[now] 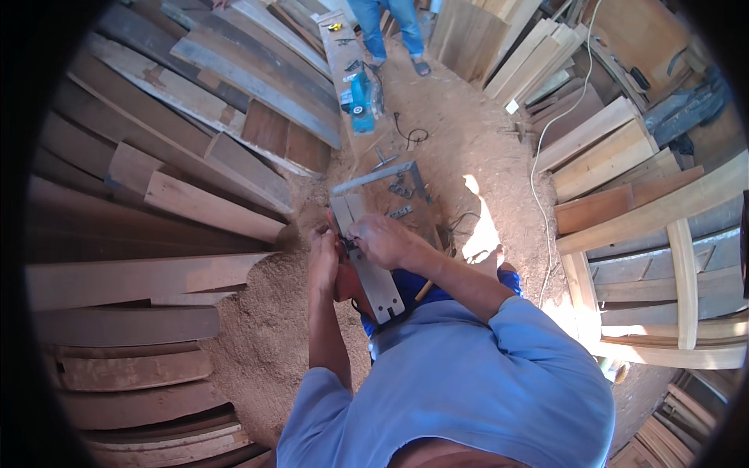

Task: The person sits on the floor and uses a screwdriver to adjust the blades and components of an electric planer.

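A power planer [374, 282] lies upside down across my lap, its long flat grey metal sole facing up and its orange-red body showing along the left side. My left hand [322, 256] grips the planer's left side, near the gap midway along the sole. Over that same gap, my right hand [380, 240] is closed, fingers bent together; whatever they pinch is too small and hidden to name. A grey metal square [382, 176] lies just beyond the planer, with small metal parts [400, 212] beside it.
Farther ahead, a teal power tool [361, 103] rests on a long board. Another person's legs [388, 27] stand beyond it. Stacked planks [148, 273] line the left, more timber [616, 203] the right. A pale cable [538, 160] crosses the sawdust-covered ground [257, 335].
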A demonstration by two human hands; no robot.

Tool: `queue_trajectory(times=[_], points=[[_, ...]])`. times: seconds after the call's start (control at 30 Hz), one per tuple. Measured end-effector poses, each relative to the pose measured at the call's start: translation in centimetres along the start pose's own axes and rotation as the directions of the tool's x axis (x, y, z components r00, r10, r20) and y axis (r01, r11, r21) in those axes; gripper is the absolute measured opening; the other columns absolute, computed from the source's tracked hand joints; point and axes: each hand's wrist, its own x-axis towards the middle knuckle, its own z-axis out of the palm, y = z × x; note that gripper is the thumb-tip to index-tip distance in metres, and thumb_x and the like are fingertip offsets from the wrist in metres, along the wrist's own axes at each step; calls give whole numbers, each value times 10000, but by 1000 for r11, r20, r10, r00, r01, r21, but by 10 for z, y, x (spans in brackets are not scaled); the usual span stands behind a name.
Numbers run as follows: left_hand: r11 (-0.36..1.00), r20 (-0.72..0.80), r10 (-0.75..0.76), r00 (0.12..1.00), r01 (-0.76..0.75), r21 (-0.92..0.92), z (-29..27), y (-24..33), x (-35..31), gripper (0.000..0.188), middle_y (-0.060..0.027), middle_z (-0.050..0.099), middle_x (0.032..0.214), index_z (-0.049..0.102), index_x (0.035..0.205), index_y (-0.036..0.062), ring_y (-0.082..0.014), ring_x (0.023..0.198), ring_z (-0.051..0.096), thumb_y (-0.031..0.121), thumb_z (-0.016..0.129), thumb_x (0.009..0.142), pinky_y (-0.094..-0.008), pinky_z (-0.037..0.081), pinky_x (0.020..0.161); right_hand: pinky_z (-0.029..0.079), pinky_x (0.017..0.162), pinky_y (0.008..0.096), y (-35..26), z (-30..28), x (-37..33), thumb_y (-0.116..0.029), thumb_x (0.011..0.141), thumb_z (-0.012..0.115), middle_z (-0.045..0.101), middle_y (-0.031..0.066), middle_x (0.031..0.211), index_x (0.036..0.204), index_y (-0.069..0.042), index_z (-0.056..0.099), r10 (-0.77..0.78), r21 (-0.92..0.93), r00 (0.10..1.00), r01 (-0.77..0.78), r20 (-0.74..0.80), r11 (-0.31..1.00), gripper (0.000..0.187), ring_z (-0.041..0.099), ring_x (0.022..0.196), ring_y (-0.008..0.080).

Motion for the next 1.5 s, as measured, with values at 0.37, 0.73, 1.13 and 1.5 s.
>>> queue_trajectory(times=[0.37, 0.73, 1.13, 1.5], points=[[997, -37, 16, 999, -14, 71, -5, -15, 5, 470, -230, 619, 1170, 445, 1318, -51, -313, 1078, 618, 290, 437, 995, -390, 459, 971, 479, 822, 489, 3, 12, -7, -109, 845, 603, 640, 179, 899, 936, -35, 624, -37, 40, 990, 43, -136, 998, 119, 606, 921, 399], [956, 50, -11, 999, -5, 294, -2, 19, -14, 489, -224, 628, 1211, 421, 1332, 19, -374, 1159, 610, 267, 564, 936, -434, 460, 997, 484, 795, 499, 1, 9, -6, -144, 867, 603, 631, 203, 872, 904, -31, 626, -3, 76, 985, 16, -175, 997, 122, 605, 895, 412], [909, 19, 177, 984, -171, 380, 1, -2, -14, 560, -283, 615, 1195, 417, 1305, -25, -438, 1158, 579, 317, 614, 908, -480, 455, 991, 496, 716, 496, 3, 10, -3, -186, 878, 629, 650, 208, 834, 862, -19, 610, 48, 158, 992, -29, -114, 987, 169, 632, 807, 427], [909, 3, 175, 985, -162, 384, 5, 20, -25, 501, -292, 597, 1151, 455, 1216, -56, -470, 1120, 557, 236, 585, 830, -512, 445, 961, 491, 724, 517, -11, 3, -4, -234, 907, 628, 663, 213, 798, 859, -31, 618, 174, -35, 982, -177, -68, 984, 210, 644, 799, 428]])
